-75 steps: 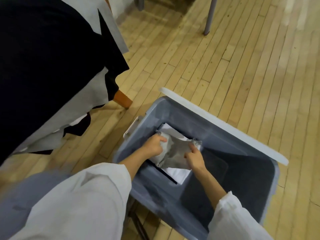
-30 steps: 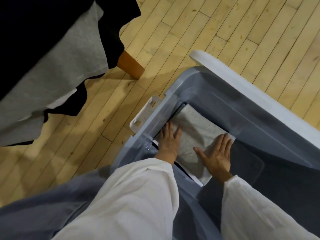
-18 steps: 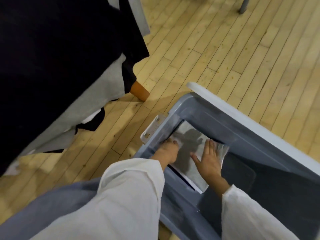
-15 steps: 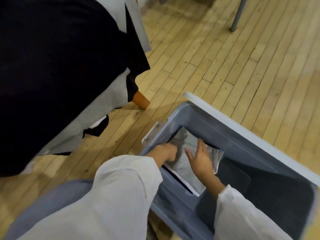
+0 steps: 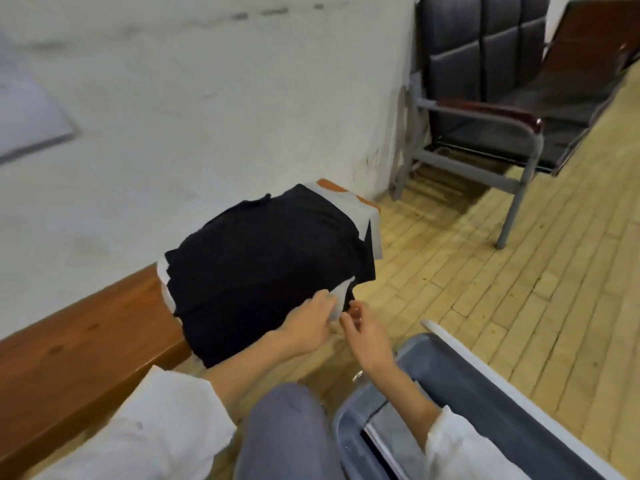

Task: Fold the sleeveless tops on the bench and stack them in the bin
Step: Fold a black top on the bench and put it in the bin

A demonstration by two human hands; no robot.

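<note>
Both hands are now out of the bin, where half a second ago they were pressing down on a folded grey top, and are reaching up to the pile on the bench.

At far left, the brown wooden bench is running along a pale wall. The pile of sleeveless tops is lying on the bench's right end, a black top covering it and a grey top showing beneath along the right and front edges. Both layers are hanging over the front edge of the bench.

The left hand is meeting the pile's lower right corner with its back to the camera, its fingers reaching straight onto the hanging grey edge. The thumb is hidden, so it cannot be told whether the cloth is being pinched.

The right hand is hovering just to the right of it, fingers loosely half-curled and holding nothing visible. Its fingertips are lying just below a hanging black corner of the pile. The two hands are nearly touching.

A knee in grey-blue trousers is showing below the hands. To its right, the grey bin is standing on the plank floor, and a folded grey top is lying inside it near the left wall, beside the right forearm. At upper right, a dark padded chair is standing against the wall.
</note>
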